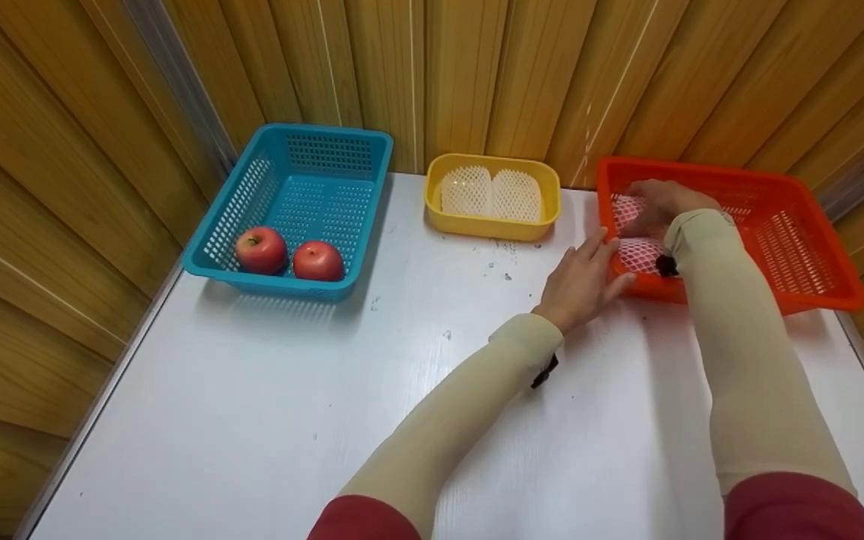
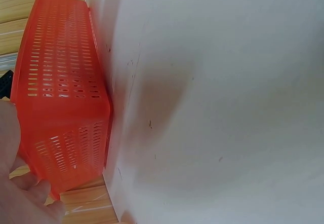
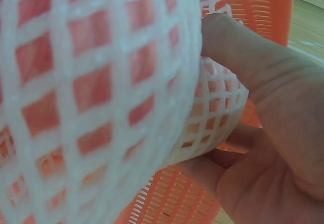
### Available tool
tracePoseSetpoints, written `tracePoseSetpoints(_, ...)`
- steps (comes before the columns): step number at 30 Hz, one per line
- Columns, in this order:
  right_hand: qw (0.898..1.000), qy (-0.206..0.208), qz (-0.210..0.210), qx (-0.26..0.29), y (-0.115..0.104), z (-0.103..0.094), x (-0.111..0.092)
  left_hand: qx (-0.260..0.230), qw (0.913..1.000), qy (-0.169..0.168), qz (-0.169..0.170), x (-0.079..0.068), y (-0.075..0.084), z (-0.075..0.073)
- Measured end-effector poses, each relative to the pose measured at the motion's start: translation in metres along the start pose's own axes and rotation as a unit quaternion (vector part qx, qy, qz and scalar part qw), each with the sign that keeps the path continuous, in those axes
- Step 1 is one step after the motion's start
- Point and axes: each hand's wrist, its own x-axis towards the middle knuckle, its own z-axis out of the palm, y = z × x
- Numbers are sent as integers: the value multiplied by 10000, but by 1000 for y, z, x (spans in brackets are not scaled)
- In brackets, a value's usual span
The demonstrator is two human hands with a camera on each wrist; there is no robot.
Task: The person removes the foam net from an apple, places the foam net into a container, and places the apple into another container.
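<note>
In the head view, my right hand (image 1: 661,202) reaches into the red basket (image 1: 814,225). Its thumb and fingers grip an apple in a white foam net (image 1: 627,210) at the basket's left end. The right wrist view has the thumb over this netted apple (image 3: 215,95) and the fingers beneath it. A second netted apple (image 1: 640,255) lies nearer the front corner; up close, this netted apple (image 3: 96,82) fills the left of the right wrist view. My left hand (image 1: 576,289) holds the basket's front left corner, its thumb at the rim and its fingers (image 2: 38,191) along the outer wall.
A blue basket (image 1: 327,199) at the left holds two bare red apples (image 1: 261,250). Between the baskets, a yellow tray (image 1: 492,226) carries two white foam nets (image 1: 467,191). Wooden panelling (image 1: 499,75) borders the white table (image 1: 289,420) at the back and sides.
</note>
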Motion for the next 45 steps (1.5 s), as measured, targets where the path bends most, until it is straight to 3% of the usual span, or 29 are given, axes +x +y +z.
tracePoseSetpoints(7, 9998, 161, -2, 73, 6, -3, 3, 27, 9999, 80, 114, -1, 2, -1)
tracePoseSetpoints(21, 9983, 390, -444, -29, 20, -19, 8, 79, 9998, 142, 124, -1, 5, -1)
tracePoseSetpoints(28, 9930, 624, -884, -463, 23, -23, 8, 8, 9998, 119, 133, -1, 6, -2)
tracePoseSetpoints(45, 9882, 968, -779, -901, 16, -16, -5, 41, 9994, 278, 209, 0, -1, 0)
